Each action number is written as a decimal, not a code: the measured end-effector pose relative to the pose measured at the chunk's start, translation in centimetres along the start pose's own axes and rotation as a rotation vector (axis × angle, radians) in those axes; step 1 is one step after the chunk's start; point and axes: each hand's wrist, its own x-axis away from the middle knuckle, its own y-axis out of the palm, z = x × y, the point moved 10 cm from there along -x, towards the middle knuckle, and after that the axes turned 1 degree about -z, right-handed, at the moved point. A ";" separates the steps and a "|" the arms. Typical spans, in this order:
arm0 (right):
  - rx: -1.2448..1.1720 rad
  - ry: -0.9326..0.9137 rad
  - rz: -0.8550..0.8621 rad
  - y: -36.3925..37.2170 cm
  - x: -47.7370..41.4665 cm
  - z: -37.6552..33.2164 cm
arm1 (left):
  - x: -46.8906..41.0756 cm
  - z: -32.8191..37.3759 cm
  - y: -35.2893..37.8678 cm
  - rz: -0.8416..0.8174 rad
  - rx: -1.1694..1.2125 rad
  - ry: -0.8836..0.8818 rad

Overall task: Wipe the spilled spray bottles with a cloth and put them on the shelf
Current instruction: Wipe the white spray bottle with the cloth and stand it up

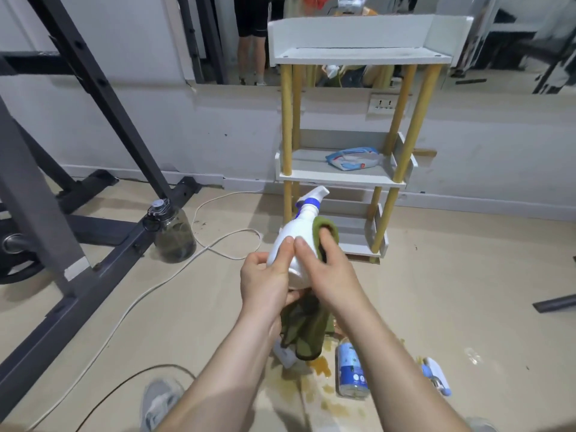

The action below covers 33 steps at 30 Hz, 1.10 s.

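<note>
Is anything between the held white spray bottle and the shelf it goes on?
Nothing visible does. The white spray bottle is held up before the shelf; a wipes pack takes the right part of its middle tier.

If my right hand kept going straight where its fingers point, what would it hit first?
Your right hand presses the green cloth against the white spray bottle; beyond, probably the bottom tier of the shelf, depth unclear.
</note>
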 end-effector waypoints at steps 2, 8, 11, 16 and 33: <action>-0.110 0.076 -0.043 -0.7 -1.5 0.7 | -0.2 -0.6 0.5 -0.057 -0.079 -0.058; 0.048 -0.005 -0.070 -0.8 -1.9 0.7 | -3.0 1.9 0.5 -0.278 -0.457 -0.047; 0.067 -0.059 -0.044 0.3 -2.2 -0.7 | -2.8 3.9 0.9 -0.454 -0.524 0.001; 0.304 -0.436 0.012 2.8 0.6 -4.6 | -3.1 3.0 0.9 -0.502 -0.316 -0.197; -0.354 -0.059 -0.281 -0.6 -3.9 -2.7 | -1.9 10.3 3.0 -0.401 -1.487 0.970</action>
